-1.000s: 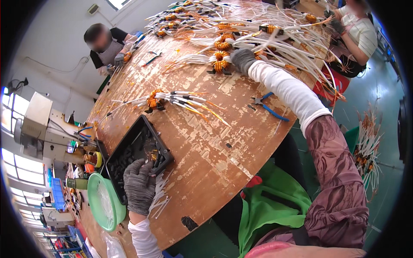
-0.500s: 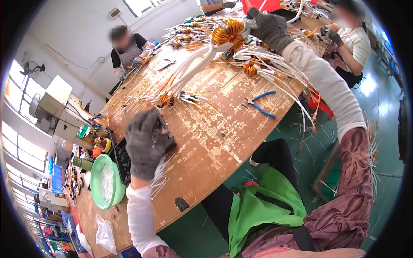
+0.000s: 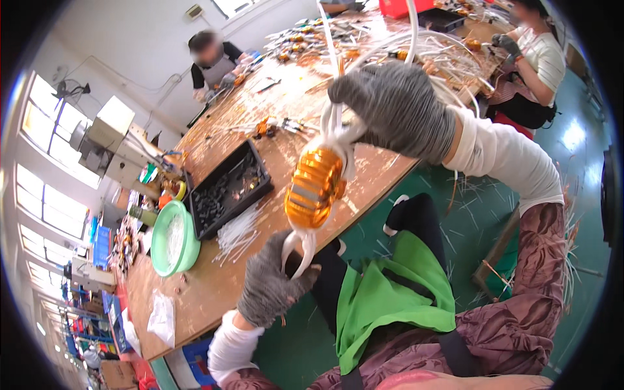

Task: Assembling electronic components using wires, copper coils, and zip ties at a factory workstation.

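A ring-shaped coil point(image 3: 315, 185) wound with shiny copper wire hangs between my hands above the table's near edge. Grey knitted gloves cover both hands. Closed around the bundle of white-sleeved leads point(image 3: 333, 117) above the coil is my right hand point(image 3: 400, 107). My left hand point(image 3: 273, 283) grips a bent loop of white sleeving point(image 3: 302, 250) at the coil's lower end. The fingertips of my left hand are partly hidden behind that loop. Long white leads rise past my right hand toward the far side.
Left of the coil, a black tray point(image 3: 235, 213) holds small black pieces, beside a green bowl point(image 3: 189, 242) of clear thin pieces. Cut white tubes point(image 3: 237, 235) lie near the tray. Further coils with leads point(image 3: 312, 42) cover the far table. Two co-workers sit beyond.
My right hand has brought the coil nearer and lower, turning it. My left hand has left the tray, moved down and right, and taken hold of the white loop.
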Demonstrator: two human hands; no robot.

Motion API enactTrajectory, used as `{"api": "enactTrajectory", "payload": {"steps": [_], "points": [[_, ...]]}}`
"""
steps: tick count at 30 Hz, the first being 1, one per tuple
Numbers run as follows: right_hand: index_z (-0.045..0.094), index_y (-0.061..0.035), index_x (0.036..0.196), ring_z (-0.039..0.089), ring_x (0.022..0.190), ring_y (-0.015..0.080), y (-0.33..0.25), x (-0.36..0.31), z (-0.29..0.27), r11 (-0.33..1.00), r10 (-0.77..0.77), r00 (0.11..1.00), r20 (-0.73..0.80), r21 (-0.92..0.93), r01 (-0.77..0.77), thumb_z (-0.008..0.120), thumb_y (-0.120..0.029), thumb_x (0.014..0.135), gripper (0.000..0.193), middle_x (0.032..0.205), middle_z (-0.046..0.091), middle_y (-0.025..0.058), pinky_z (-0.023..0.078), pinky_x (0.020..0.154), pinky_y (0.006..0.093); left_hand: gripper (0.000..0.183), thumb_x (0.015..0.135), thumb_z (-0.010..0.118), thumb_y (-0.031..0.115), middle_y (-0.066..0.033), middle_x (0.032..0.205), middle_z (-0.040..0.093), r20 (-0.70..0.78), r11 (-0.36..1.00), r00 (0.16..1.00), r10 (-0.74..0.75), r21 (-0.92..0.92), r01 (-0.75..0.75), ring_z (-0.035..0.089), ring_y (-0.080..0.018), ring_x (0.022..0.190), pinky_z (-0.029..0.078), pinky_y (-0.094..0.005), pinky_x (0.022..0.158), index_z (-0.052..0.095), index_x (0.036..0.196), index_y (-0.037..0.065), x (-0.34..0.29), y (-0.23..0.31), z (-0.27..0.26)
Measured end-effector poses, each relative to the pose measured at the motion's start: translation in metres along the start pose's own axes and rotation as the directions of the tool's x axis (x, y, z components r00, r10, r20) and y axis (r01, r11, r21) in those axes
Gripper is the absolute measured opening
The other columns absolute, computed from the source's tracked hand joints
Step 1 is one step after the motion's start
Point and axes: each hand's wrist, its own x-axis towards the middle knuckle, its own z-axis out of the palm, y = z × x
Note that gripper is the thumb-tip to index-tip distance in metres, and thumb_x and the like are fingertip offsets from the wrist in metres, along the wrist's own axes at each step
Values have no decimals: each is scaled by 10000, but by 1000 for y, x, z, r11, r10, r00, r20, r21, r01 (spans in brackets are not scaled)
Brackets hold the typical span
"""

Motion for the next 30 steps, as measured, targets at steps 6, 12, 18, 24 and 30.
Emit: {"api": "enactTrajectory", "payload": {"steps": [6,12,18,24,30], "points": [[555,-111,865,616,620,264,-31,-47,73,973,-217,856,469,178,149,660,-352,707,308,664,579,67,469,508,400,427,692,705,48,-75,877,619,-172,791,836,-521,-464,398,575,-115,790,472,-261,730,530,1080,16,-83,-45,72],[588,-116,874,621,629,286,-86,-99,170,928,69,779,623,247,-280,604,-334,793,234,658,601,90,478,540,412,409,689,684,74,-109,875,633,-184,819,808,-560,-272,505,626,-188,797,492,-317,725,526,1063,18,-88,-137,124],[576,-114,845,613,657,294,-99,-129,175,850,244,763,598,247,-465,566,-316,826,202,698,592,74,471,531,417,510,686,732,255,-154,927,612,11,833,834,-552,-44,552,617,-260,840,481,-340,752,523,1089,25,-63,-138,91],[558,-126,777,587,590,257,-97,-131,175,910,191,838,510,229,-347,589,-320,800,197,625,531,53,443,479,403,736,647,790,348,-136,990,609,271,852,893,-360,-293,433,591,-245,875,478,-344,808,456,1216,23,-16,-153,71],[543,-135,773,560,525,233,-98,-139,171,923,259,889,377,175,-343,602,-308,774,183,591,503,34,422,432,394,554,695,759,158,-37,929,593,584,452,664,-466,-488,747,572,-120,734,518,-263,531,496,1171,53,26,-153,88]]}}
